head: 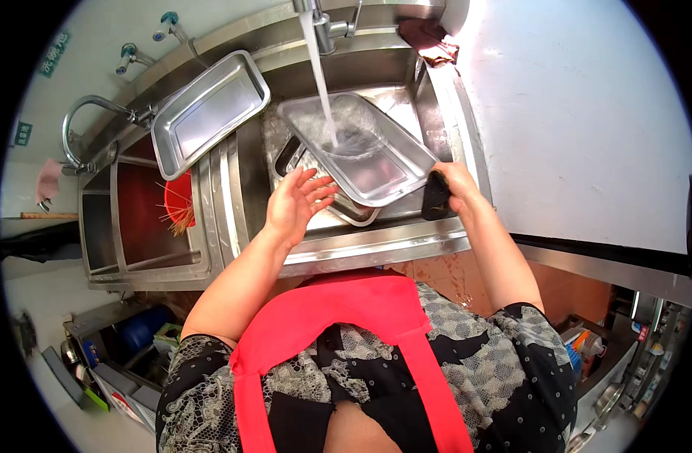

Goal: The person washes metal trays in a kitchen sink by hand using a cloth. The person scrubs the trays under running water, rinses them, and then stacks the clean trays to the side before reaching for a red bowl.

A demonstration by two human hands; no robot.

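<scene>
Water runs from the chrome faucet (pixel 323 34) into a rectangular stainless steel tray (pixel 380 175), tilted over the sink basin. At the tray's lower right corner is my right hand (pixel 456 184), closed on that corner together with a black cloth or pad (pixel 435 197); its fingers are partly hidden. My left hand (pixel 300 201) is held palm up with fingers apart, left of the tray and holding nothing. Beneath the held tray, another metal tray (pixel 354 214) lies in the basin. A further stainless tray (pixel 210 116) rests tilted on the sink's back left edge.
The left basin (pixel 147 226) holds a red container (pixel 179 195) with thin wooden sticks. A curved faucet (pixel 77 119) and two wall valves (pixel 166 27) are at the back left. A dark cloth (pixel 428 39) lies on the back right corner, beside a white wall (pixel 578 124).
</scene>
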